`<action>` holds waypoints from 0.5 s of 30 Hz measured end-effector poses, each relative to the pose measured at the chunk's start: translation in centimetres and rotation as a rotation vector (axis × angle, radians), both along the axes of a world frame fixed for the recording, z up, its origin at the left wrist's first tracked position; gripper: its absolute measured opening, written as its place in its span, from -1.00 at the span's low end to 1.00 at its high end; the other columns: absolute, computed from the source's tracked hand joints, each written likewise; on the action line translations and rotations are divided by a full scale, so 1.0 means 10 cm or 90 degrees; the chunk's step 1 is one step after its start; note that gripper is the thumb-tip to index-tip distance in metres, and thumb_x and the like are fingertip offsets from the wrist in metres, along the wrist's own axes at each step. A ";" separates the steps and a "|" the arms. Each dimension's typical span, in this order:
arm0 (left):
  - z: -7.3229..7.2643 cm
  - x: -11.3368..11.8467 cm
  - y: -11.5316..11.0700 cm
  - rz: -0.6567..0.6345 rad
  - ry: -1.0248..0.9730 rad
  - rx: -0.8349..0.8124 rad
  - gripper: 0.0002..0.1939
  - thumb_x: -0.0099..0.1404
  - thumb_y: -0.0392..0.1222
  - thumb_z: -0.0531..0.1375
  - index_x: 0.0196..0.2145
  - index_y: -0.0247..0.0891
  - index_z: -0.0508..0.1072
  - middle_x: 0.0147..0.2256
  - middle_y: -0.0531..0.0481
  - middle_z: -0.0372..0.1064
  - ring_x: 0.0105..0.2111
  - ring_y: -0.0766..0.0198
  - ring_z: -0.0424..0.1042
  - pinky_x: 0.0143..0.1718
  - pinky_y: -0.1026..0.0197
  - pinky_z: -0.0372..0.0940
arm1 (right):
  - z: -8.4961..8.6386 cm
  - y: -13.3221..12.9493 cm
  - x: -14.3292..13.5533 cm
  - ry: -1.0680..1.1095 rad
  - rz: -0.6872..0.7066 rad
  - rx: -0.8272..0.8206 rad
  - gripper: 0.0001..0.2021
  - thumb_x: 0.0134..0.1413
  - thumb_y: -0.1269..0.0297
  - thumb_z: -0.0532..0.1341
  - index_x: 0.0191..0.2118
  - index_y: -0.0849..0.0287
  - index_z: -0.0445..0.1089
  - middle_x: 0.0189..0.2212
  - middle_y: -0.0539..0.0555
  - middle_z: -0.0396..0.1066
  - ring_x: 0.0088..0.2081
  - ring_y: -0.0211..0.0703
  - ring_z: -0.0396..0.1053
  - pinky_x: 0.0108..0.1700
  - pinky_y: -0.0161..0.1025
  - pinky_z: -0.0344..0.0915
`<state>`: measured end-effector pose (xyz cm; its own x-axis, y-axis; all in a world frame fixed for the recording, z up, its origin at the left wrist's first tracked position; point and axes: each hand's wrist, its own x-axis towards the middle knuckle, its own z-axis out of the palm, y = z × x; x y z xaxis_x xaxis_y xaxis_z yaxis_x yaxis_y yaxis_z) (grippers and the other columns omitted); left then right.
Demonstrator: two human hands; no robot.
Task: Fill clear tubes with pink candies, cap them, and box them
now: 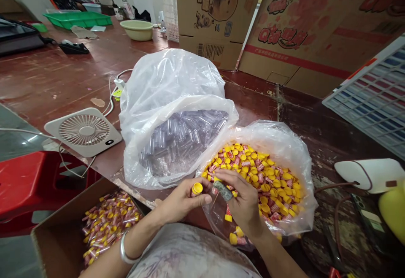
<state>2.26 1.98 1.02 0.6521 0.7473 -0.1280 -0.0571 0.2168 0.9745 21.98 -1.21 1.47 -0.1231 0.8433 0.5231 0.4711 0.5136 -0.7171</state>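
Note:
My left hand is closed around a small piece with a round yellow cap, its open rim facing up. Close beside it, my right hand pinches another yellow cap, partly hidden by the fingers. A speckled grey-green wrap covers the right thumb. Both hands are over the near edge of a clear plastic bag filled with yellow caps that have red-and-white patterned bodies. To its left, a larger plastic bag lies open, showing many clear tubes.
A cardboard box at lower left holds filled tubes with yellow caps. A white fan and red stool stand left. Cardboard cartons and a white crate border the back and right. A phone lies right.

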 end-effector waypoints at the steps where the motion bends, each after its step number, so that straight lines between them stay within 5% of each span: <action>1: 0.01 0.01 0.00 0.015 -0.009 -0.015 -0.72 0.25 -0.02 0.31 -0.27 -0.32 0.47 -0.36 0.04 0.35 -0.35 0.31 0.24 -0.28 0.28 0.14 | 0.01 0.00 0.00 -0.016 0.032 -0.004 -0.71 0.25 0.45 0.21 0.04 0.03 0.41 -0.06 0.05 0.53 0.01 -0.17 0.47 0.09 -0.20 0.43; 5: -0.03 0.05 -0.01 0.079 -0.048 -0.097 -0.68 0.22 0.01 0.33 -0.29 -0.33 0.46 -0.42 0.06 0.28 -0.42 0.35 0.19 -0.35 0.29 0.10 | -0.05 -0.04 -0.04 -0.148 0.076 0.006 -0.45 0.17 0.36 0.23 0.27 0.19 0.18 0.12 0.23 0.38 0.19 0.04 0.31 0.21 0.03 0.33; 11: -0.15 0.19 -0.08 0.056 -0.121 -0.170 -0.62 0.20 0.05 0.34 -0.25 -0.35 0.45 -0.40 0.04 0.29 -0.39 0.33 0.23 -0.29 0.28 0.15 | -0.21 -0.07 -0.16 -0.229 -0.045 0.105 -0.47 0.05 0.40 0.27 0.16 0.20 0.20 -0.11 0.21 0.44 -0.02 0.08 0.40 0.11 0.14 0.38; 15: -0.07 0.13 0.05 -0.034 0.021 -0.019 -0.69 0.27 0.02 0.23 -0.28 -0.33 0.42 -0.42 0.04 0.32 -0.40 0.29 0.27 -0.30 0.25 0.21 | -0.15 -0.02 -0.09 -0.265 0.026 0.056 -0.44 0.07 0.34 0.28 0.19 0.19 0.18 -0.03 0.21 0.42 0.06 0.11 0.36 0.21 0.19 0.28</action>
<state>3.51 2.45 0.31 0.6857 0.7073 -0.1718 -0.0120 0.2471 0.9689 21.05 -1.44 0.02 -0.3712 0.7881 0.4911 0.6893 0.5882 -0.4230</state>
